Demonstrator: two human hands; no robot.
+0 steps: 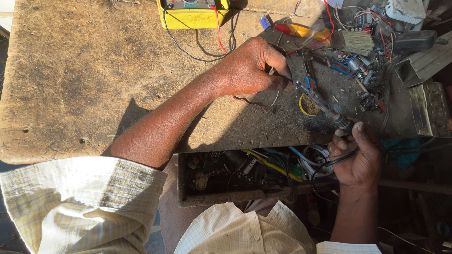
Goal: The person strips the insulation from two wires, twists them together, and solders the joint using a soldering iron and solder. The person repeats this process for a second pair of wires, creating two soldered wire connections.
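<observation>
Fingers [278,70] of the left hand [249,68] pinch what looks like a small part on the bench [94,84], while the right hand [358,160] grips the soldering iron [320,101], its tip beside that part, joint seemingly unfinished.

This was a small electronics repair workshop. The scarred, burn-stained wooden worktop [94,70] carried a yellow multimeter [193,13] with red and black leads beyond the fingers [278,70], and a heap of wires, coils and loose components [367,70] with a brush [358,42] to their right. Below them, an open drawer [235,176] held tangled tools and cables.
</observation>
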